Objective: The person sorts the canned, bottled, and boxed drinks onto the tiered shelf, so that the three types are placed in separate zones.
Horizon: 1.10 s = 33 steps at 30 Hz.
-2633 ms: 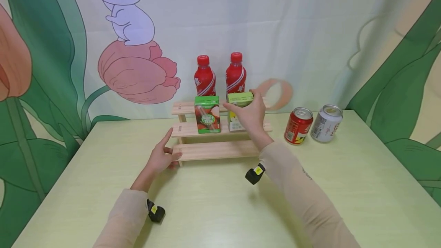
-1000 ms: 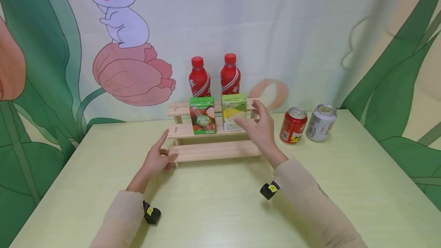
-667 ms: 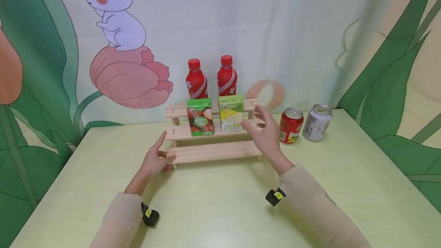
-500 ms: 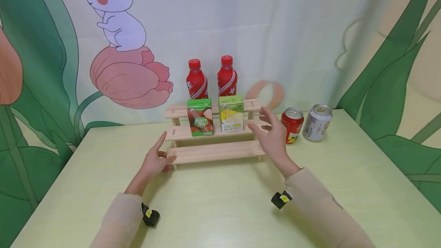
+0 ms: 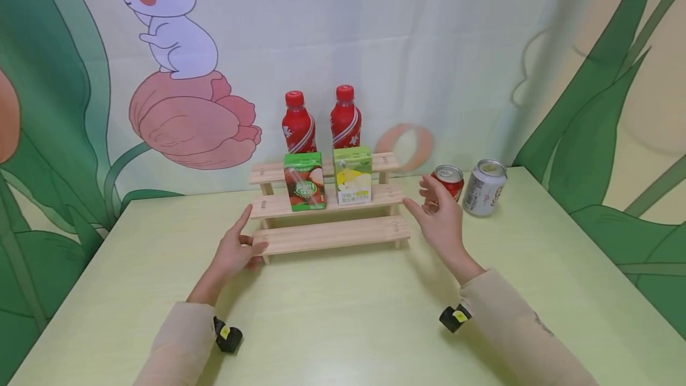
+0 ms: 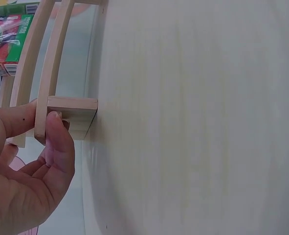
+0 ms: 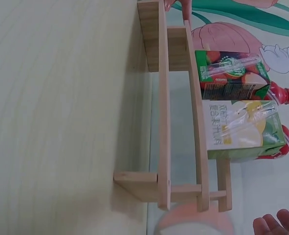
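The left hand (image 5: 233, 253) is pinching the wooden rack (image 5: 329, 236) by its lowest tier. The right hand (image 5: 443, 222) is hovering relaxed, holding nothing; just beyond it the red can (image 5: 452, 183) is standing, probably feeling slick and thin-walled, its sides inviting a gentle wraparound grip.

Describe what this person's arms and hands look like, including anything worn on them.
The left sleeve and right sleeve are long and pale beige; the right one bears a small dark marking. The left hand and right hand are bare, with no gloves visible. At each wrist sits a small black device with a yellow sticker. No cables show.
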Motion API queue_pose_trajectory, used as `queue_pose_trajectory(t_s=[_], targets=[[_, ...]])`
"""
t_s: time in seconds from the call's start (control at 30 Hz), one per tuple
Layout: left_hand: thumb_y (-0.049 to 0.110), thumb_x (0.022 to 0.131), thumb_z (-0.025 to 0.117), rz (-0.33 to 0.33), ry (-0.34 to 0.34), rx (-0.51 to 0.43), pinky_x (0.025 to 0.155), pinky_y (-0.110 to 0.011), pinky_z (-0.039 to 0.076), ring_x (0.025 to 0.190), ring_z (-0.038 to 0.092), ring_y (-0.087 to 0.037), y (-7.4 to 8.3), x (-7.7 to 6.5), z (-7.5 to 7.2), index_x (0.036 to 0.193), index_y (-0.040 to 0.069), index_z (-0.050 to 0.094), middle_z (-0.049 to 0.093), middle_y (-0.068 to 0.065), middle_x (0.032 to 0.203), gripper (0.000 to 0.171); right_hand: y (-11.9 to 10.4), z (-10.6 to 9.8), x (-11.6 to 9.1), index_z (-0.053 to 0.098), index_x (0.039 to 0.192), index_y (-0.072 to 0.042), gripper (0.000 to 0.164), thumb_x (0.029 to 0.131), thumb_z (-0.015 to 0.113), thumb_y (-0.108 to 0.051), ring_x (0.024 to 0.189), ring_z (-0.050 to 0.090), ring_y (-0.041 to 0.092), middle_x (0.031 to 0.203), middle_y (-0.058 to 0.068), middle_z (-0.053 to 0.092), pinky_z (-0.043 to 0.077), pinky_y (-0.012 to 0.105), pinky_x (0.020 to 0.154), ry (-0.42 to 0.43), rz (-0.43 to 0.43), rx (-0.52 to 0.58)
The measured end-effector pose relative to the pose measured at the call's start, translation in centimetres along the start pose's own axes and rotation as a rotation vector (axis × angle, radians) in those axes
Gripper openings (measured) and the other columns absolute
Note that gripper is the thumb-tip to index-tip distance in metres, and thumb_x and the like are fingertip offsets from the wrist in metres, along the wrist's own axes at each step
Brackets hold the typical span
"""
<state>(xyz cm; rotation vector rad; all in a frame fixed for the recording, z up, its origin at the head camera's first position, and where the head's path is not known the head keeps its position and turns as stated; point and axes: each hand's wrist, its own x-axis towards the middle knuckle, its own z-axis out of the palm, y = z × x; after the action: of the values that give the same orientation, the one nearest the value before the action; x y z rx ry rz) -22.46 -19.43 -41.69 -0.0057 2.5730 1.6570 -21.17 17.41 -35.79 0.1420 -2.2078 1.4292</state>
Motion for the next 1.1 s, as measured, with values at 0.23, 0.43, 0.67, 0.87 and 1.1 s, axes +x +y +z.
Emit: queue_pose_trajectory(t_s=[0.23,0.43,0.67,0.87,1.1], targets=[[-0.001,0.084,0.062,-0.01,0.004,0.004,0.049,-0.035,0.053,0.055,0.059,-0.018,-0.2,0.1,-0.1,0.147,0.031,0.007,0.049,-0.015,0.083,0.09,1.3,-0.9,0.1,0.049,0.126,0.001,0.054,0.078,0.072,-0.01,0.102,0.056,0.032,0.115,0.018,0.056,0.049,0.046,0.079,-0.005,-0.005,-0.016],[0.0,0.083,0.063,-0.017,0.003,0.005,0.05,-0.035,0.053,0.055,0.059,-0.018,-0.1,0.1,0.0,0.147,0.031,0.007,0.049,-0.016,0.084,0.09,2.3,-1.9,0.2,0.047,0.129,0.0,0.058,0.079,0.072,-0.014,0.105,0.054,0.031,0.119,0.018,0.054,0.049,0.042,0.076,-0.019,0.045,-0.091],[0.0,0.084,0.063,-0.025,0.01,0.01,0.05,-0.035,0.053,0.056,0.059,-0.019,0.1,0.1,-0.1,0.147,0.032,0.008,0.049,-0.017,0.086,0.09,3.6,-2.8,1.1,0.043,0.133,-0.003,0.066,0.078,0.073,-0.023,0.107,0.05,0.031,0.122,0.017,0.052,0.047,0.04,0.08,-0.031,0.153,-0.116],[0.0,0.083,0.063,-0.021,0.01,0.01,0.05,-0.034,0.053,0.056,0.059,-0.018,-0.1,0.2,-0.1,0.147,0.032,0.008,0.05,-0.016,0.085,0.09,4.7,-3.5,1.8,0.036,0.138,-0.005,0.077,0.077,0.072,-0.036,0.119,0.038,0.033,0.131,0.018,0.042,0.04,0.049,0.091,-0.038,0.228,-0.166],[-0.001,0.083,0.064,-0.009,0.01,0.003,0.048,-0.033,0.052,0.054,0.059,-0.018,-0.3,0.3,0.0,0.147,0.031,0.009,0.05,-0.015,0.083,0.09,6.1,-3.9,3.1,0.037,0.136,-0.005,0.077,0.076,0.073,-0.035,0.123,0.031,0.034,0.134,0.017,0.037,0.031,0.054,0.098,-0.013,0.264,-0.232]])
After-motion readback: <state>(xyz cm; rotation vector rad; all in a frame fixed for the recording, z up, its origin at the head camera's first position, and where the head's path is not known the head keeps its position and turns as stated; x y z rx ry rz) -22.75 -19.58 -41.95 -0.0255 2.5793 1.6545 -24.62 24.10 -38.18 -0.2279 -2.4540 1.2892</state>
